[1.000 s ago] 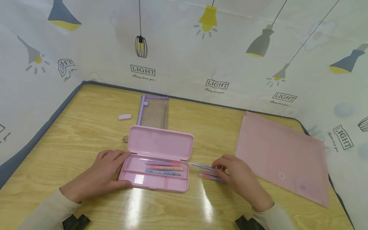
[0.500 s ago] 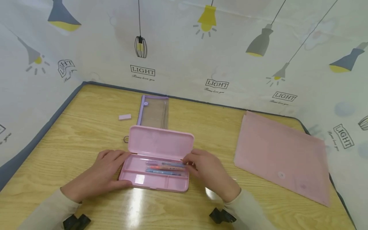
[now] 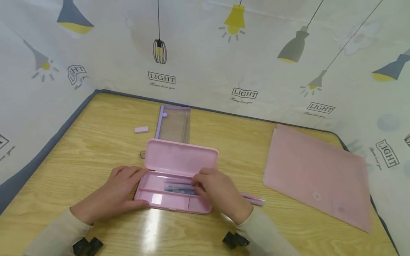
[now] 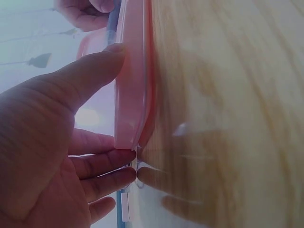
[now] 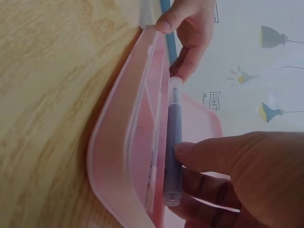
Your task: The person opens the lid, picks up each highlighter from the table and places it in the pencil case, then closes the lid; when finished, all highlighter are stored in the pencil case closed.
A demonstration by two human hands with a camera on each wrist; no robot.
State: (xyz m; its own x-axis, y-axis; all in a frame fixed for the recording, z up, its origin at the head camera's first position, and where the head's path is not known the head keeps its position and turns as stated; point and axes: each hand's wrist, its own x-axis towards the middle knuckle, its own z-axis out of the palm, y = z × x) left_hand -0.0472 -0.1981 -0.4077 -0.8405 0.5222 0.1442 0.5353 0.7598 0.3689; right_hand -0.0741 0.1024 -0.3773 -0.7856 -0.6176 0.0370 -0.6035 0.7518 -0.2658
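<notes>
A pink pencil case [image 3: 150,183] lies on the table with its lid [image 3: 179,156] raised. My left hand [image 3: 118,192] holds its left end, thumb on the front wall and fingers round the corner. With thumb and fingers, my right hand [image 3: 221,193] pinches a dark-barrelled pen [image 5: 174,128] with a clear cap, over the case's long rear compartment. Several pens, among them a blue pen [image 3: 179,191], lie in that compartment, partly hidden by the right hand. More pens [image 3: 254,200] rest on the table, half behind the right wrist.
Behind the lid lies a clear pouch [image 3: 173,124] with purple trim. A small pink eraser [image 3: 141,129] sits left of it. A pink folder [image 3: 317,177] covers the table's right side. A patterned cloth wall [image 3: 198,53] rises behind.
My right hand has moved left from the pens on the table to over the case, carrying a pen. My left hand has stayed on the case.
</notes>
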